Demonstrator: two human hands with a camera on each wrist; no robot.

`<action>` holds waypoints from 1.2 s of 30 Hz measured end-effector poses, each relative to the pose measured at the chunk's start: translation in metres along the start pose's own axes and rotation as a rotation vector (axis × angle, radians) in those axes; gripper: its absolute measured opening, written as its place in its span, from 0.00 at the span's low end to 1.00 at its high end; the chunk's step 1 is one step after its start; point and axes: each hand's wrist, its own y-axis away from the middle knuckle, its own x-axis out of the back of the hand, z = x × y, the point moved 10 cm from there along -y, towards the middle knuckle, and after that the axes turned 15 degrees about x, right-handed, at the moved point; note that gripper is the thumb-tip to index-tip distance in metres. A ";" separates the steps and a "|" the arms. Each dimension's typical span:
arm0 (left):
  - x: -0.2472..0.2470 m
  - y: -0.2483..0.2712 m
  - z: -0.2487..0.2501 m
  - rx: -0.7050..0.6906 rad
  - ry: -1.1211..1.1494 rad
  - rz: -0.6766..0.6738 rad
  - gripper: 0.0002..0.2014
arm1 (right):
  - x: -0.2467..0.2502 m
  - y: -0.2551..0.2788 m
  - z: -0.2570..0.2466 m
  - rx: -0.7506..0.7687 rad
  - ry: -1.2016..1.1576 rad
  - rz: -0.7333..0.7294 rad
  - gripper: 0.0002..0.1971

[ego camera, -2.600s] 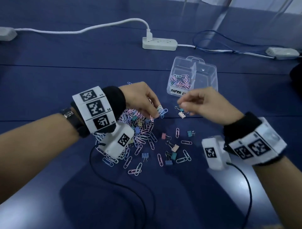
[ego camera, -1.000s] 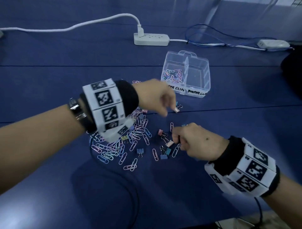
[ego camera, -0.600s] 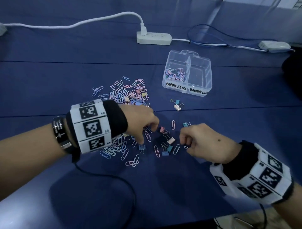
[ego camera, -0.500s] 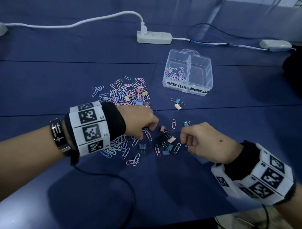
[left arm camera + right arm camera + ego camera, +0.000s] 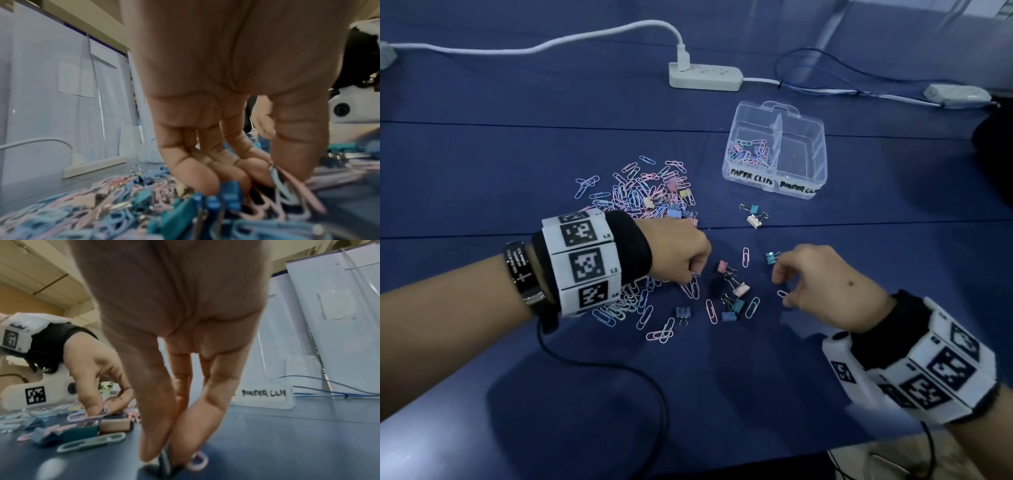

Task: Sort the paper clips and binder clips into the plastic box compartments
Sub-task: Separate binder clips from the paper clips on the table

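Pink and pale blue paper clips [image 5: 635, 192] left of the clear plastic box [image 5: 804, 178]; pink, teal, blue binder clips [image 5: 732, 291] below it; navy cloth [image 5: 517, 154]; black-and-white checkered wristbands [image 5: 585, 260].

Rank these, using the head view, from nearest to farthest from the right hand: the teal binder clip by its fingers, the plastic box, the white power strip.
From the right hand:
1. Teal binder clip, just beyond its fingers.
2. Plastic box, farther back on the table.
3. White power strip, at the far edge, back left.
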 end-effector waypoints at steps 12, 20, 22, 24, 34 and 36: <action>0.015 0.010 -0.003 -0.091 0.159 0.083 0.10 | -0.007 0.001 -0.026 0.139 0.060 -0.078 0.14; -0.010 0.018 0.013 -0.186 0.004 0.044 0.11 | 0.007 0.011 -0.005 0.074 -0.098 0.092 0.21; -0.012 0.018 0.015 -0.181 -0.086 0.083 0.13 | 0.003 0.012 0.002 0.041 -0.112 0.059 0.19; -0.015 0.017 0.018 -0.173 -0.161 0.087 0.14 | -0.003 0.011 0.005 0.032 -0.092 0.016 0.14; -0.020 0.009 0.012 -0.090 -0.143 0.030 0.12 | -0.011 0.002 0.009 0.068 -0.025 -0.054 0.17; -0.022 0.009 0.010 -0.084 -0.130 0.034 0.11 | -0.012 0.002 0.006 0.101 0.044 -0.063 0.16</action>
